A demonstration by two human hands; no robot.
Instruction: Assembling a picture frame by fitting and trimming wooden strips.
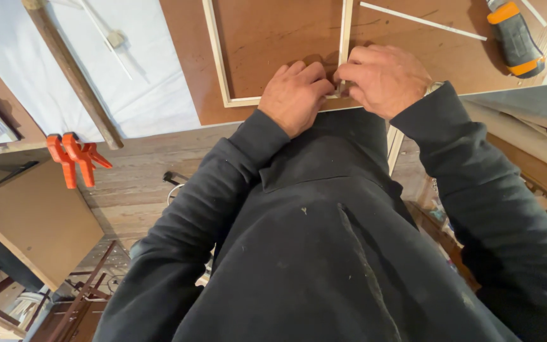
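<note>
Pale wooden frame (223, 69): we pinch its near corner, left hand (295, 96) and right hand (384, 79) fingers curled shut on it.

Inside the wooden frame (223, 69), the bare brown board (273, 38) at upper centre lies open, fenced by the frame's rails on the left and right. Toward the upper right, a thin white strip (422, 21) and a grey and orange tool (515, 39) block the way. At left, a long wooden stick (74, 76) crosses the white sheet (153, 76), with orange clamps (74, 158) just below.
</note>
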